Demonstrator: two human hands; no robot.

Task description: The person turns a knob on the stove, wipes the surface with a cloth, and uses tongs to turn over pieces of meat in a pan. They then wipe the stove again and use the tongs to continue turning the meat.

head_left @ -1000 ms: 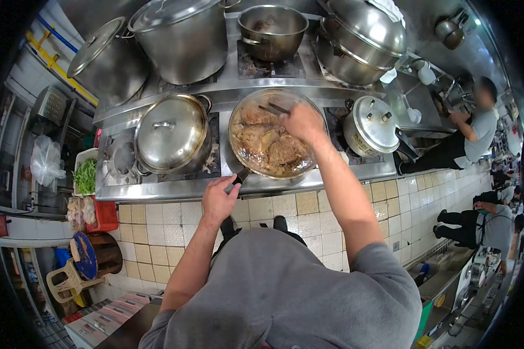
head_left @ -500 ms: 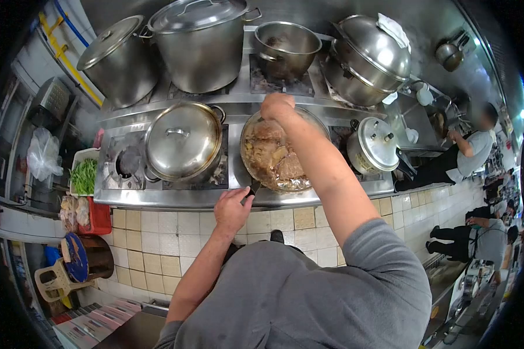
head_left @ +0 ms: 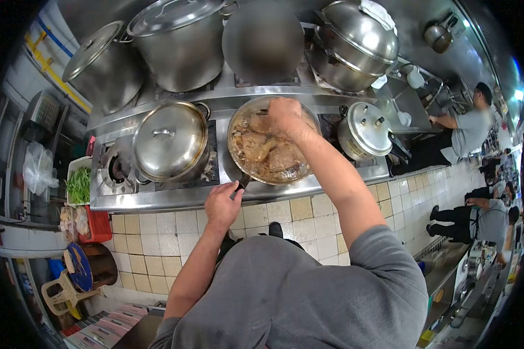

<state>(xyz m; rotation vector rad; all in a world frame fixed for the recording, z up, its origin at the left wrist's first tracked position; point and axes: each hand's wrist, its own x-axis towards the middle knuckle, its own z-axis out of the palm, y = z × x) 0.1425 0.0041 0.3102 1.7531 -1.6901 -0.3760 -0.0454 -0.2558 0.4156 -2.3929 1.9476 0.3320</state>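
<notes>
A wide frying pan (head_left: 316,123) sits on the stove's front row, with browned pieces of meat (head_left: 285,156) in a thin, glossy liquid. My left hand (head_left: 222,205) is closed round the pan's dark handle (head_left: 243,182) at the near left. Over the far side of the pan, my right hand (head_left: 285,115) is a fist, knuckles up. A small dark piece of a utensil (head_left: 263,111) shows beside its fingers; the rest is hidden, so its kind cannot be made out.
Left of the pan stands a lidded pot (head_left: 170,142); right of it, a pressure cooker (head_left: 365,131). Tall stockpots (head_left: 174,55) and a domed steamer (head_left: 355,52) line the back. Greens (head_left: 79,185) fill a tub at left. A person (head_left: 468,131) works at far right.
The camera view has shifted, so the stove appears further left. My right hand has moved nearer and rightward over the pan, and the meat lies differently. My left hand keeps the handle.
</notes>
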